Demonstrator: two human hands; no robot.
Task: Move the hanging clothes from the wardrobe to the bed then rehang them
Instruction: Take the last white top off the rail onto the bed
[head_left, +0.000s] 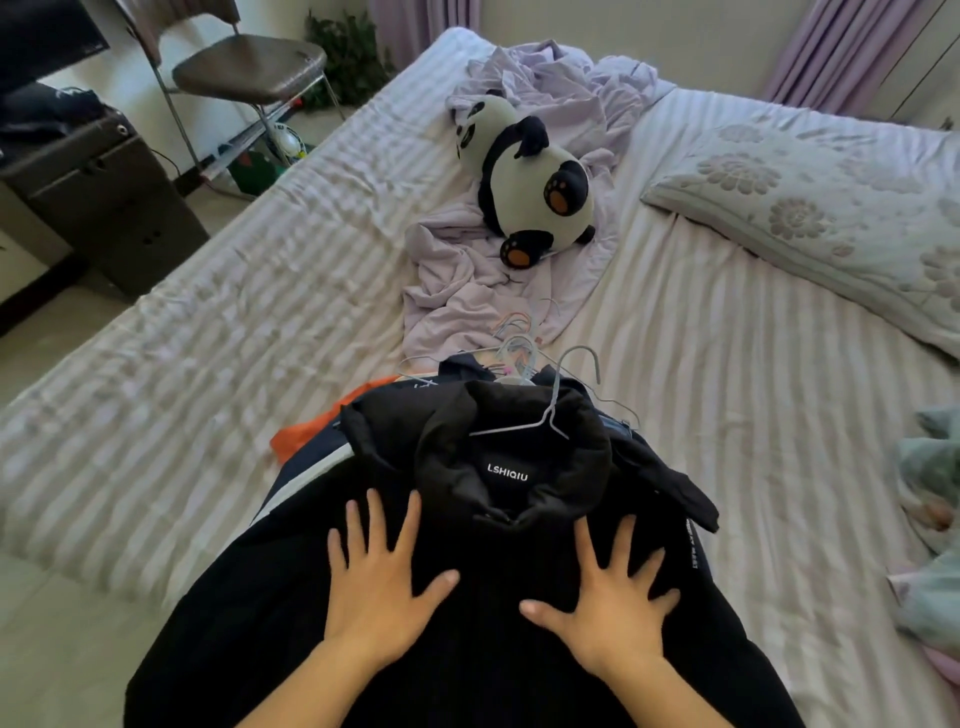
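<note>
both hands, left hand and right hand, press flat with fingers spread on the black jacket atop the clothes pile at the bed edge. the tangled hangers beyond its collar could snag together when lifted, dragging garments off.

A bedroom in a home is shown. Most of the view is filled by a bed covered with a striped sheet, on which a flowered pillow is laid at the far right. A panda soft toy is set on a crumpled lilac blanket near the middle. Lilac curtains are hung at the far wall, and a chair is placed at the far left.
</note>
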